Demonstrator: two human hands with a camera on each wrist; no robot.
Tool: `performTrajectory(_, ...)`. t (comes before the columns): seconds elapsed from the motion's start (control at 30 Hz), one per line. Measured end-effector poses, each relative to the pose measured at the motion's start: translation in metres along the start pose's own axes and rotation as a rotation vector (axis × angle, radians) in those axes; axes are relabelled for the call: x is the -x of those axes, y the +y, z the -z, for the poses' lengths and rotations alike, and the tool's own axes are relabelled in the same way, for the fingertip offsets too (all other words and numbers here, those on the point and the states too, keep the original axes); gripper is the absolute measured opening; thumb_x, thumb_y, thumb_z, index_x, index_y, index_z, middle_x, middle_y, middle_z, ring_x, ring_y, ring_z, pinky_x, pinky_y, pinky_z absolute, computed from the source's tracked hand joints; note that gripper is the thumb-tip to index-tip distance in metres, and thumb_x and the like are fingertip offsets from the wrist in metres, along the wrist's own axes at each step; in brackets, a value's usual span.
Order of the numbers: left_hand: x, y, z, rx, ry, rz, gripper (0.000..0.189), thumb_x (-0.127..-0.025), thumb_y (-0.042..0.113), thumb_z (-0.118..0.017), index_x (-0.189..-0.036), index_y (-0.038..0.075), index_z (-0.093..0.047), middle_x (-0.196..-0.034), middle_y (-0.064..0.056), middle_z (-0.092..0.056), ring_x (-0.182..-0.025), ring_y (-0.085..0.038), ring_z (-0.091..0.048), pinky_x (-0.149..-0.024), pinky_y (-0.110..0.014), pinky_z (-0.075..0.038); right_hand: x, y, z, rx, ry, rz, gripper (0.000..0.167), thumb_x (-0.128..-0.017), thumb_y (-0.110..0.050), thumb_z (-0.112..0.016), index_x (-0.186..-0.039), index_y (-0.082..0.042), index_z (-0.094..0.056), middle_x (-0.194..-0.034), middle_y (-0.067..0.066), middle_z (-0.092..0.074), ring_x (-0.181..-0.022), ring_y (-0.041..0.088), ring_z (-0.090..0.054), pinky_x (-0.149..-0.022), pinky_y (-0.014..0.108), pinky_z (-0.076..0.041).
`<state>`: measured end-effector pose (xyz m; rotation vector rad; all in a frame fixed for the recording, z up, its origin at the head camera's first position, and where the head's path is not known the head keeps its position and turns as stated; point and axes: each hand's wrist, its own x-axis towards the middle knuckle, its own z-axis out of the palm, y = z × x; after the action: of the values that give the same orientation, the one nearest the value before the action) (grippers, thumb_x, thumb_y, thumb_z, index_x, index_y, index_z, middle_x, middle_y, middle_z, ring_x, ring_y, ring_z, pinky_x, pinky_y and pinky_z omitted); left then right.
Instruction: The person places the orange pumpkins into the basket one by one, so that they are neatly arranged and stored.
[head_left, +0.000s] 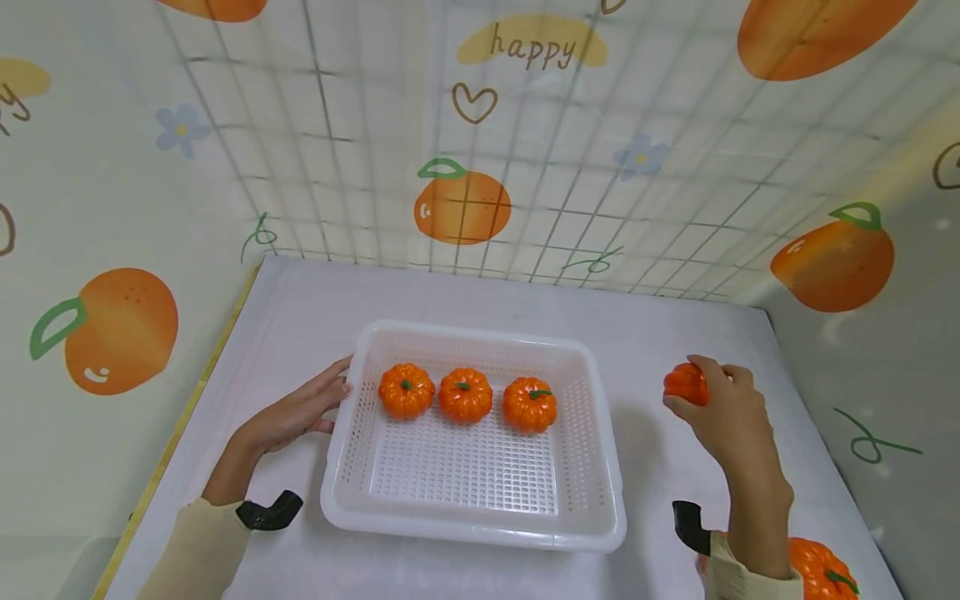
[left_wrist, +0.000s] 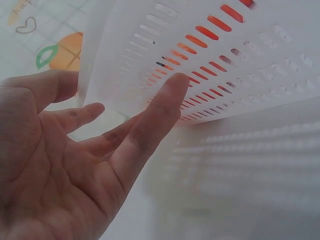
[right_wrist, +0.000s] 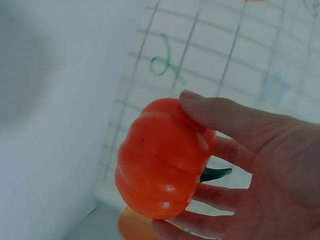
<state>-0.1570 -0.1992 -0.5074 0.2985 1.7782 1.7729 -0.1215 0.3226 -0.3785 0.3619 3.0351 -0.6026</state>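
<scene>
A white perforated plastic basket (head_left: 472,535) stands on the table with three small orange toy pumpkins in a row along its far half: left pumpkin (head_left: 406,392), middle pumpkin (head_left: 465,397) and right pumpkin (head_left: 529,406). My left hand (head_left: 302,407) touches the basket's left outer side with its fingers extended; the left wrist view shows fingertips against the slotted wall. To the basket's right, my right hand (head_left: 726,417) grips another toy pumpkin (right_wrist: 162,160) between thumb and fingers. Its green stem points toward the palm in the right wrist view.
Behind my right wrist an orange pumpkin (head_left: 823,572) with a green stem is partly hidden by the sleeve. White printed sheeting (head_left: 472,292) hangs behind the table, over a wire grid. A yellow strip (head_left: 191,400) runs along the table's left edge.
</scene>
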Motion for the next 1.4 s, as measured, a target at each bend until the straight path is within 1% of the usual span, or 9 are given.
performTrajectory(0.2,0.001,0.001,-0.001,-0.005,-0.002,-0.001,0.063,-0.107,0.036,-0.046,-0.16,0.032,-0.013,-0.162,-0.01,-0.021,-0.141,-0.043,-0.033,-0.092,-0.049,-0.054,0.001,-0.033,-0.005,0.041,0.006,0.097,0.066,-0.09,-0.015,-0.072,-0.147,-0.002,-0.041,-0.142,0.041,-0.028,-0.114,0.063,-0.038,-0.08,0.07,-0.049)
performTrajectory(0.43,-0.001,-0.001,0.0,-0.011,0.002,0.0,0.063,-0.107,0.035,-0.045,-0.16,0.031,-0.012,-0.162,-0.011,-0.02,-0.142,-0.044,-0.032,-0.092,-0.049,-0.054,0.003,-0.064,-0.016,0.08,0.015,0.214,0.062,-0.088,-0.017,-0.076,-0.142,-0.006,-0.049,-0.142,0.037,-0.034,-0.115,0.06,-0.041,-0.081,0.068,-0.051)
performTrajectory(0.53,-0.001,-0.002,0.001,-0.012,0.003,0.002,0.062,-0.107,0.036,-0.045,-0.16,0.032,-0.013,-0.162,-0.01,-0.021,-0.142,-0.043,-0.032,-0.092,-0.049,-0.054,0.003,-0.076,-0.021,0.081,0.008,0.259,0.062,-0.087,-0.017,-0.077,-0.142,-0.007,-0.05,-0.142,0.035,-0.036,-0.115,0.059,-0.042,-0.084,0.069,-0.049)
performTrajectory(0.63,-0.001,-0.003,0.002,-0.014,-0.005,-0.008,0.062,-0.107,0.035,-0.045,-0.16,0.03,-0.013,-0.162,-0.012,-0.021,-0.141,-0.045,-0.032,-0.091,-0.05,-0.054,0.003,-0.087,-0.024,0.076,-0.014,0.301,0.063,-0.087,-0.017,-0.078,-0.142,-0.008,-0.051,-0.142,0.034,-0.037,-0.117,0.057,-0.042,-0.086,0.07,-0.047)
performTrajectory(0.9,-0.001,0.0,0.002,-0.013,-0.013,-0.01,0.058,-0.107,0.034,-0.044,-0.159,0.029,-0.016,-0.16,-0.014,-0.024,-0.138,-0.045,-0.036,-0.091,-0.05,-0.055,-0.001,-0.108,-0.032,0.087,-0.128,0.388,0.06,-0.089,-0.022,-0.076,-0.143,-0.013,-0.051,-0.144,0.026,-0.039,-0.119,0.049,-0.044,-0.085,0.065,-0.05)
performTrajectory(1.03,-0.001,0.001,0.002,-0.021,-0.008,-0.01,0.059,-0.107,0.034,-0.044,-0.159,0.028,-0.016,-0.16,-0.014,-0.023,-0.138,-0.045,-0.037,-0.09,-0.05,-0.055,-0.001,-0.118,-0.037,0.093,-0.144,0.448,0.06,-0.088,-0.022,-0.076,-0.142,-0.013,-0.052,-0.145,0.024,-0.04,-0.121,0.048,-0.044,-0.087,0.064,-0.049)
performTrajectory(1.13,-0.001,0.001,0.003,-0.018,-0.004,0.0,0.059,-0.107,0.034,-0.045,-0.158,0.029,-0.017,-0.16,-0.013,-0.024,-0.139,-0.044,-0.037,-0.091,-0.05,-0.055,0.001,-0.126,-0.042,0.098,-0.156,0.49,0.061,-0.088,-0.022,-0.078,-0.142,-0.014,-0.052,-0.144,0.023,-0.041,-0.122,0.047,-0.044,-0.088,0.063,-0.05)
performTrajectory(1.27,-0.002,0.0,0.003,-0.017,-0.009,0.001,0.058,-0.107,0.035,-0.045,-0.158,0.03,-0.018,-0.16,-0.012,-0.025,-0.139,-0.044,-0.036,-0.091,-0.05,-0.054,0.003,-0.136,-0.051,0.109,-0.176,0.544,0.062,-0.085,-0.022,-0.081,-0.141,-0.016,-0.054,-0.143,0.02,-0.043,-0.123,0.044,-0.046,-0.087,0.057,-0.054)
performTrajectory(1.4,-0.002,-0.001,0.002,-0.022,-0.008,-0.008,0.058,-0.107,0.035,-0.044,-0.158,0.027,-0.017,-0.159,-0.015,-0.025,-0.138,-0.045,-0.037,-0.091,-0.05,-0.055,0.005,-0.146,-0.061,0.131,-0.189,0.622,0.064,-0.083,-0.025,-0.083,-0.14,-0.017,-0.056,-0.139,0.017,-0.048,-0.12,0.04,-0.05,-0.088,0.051,-0.055)
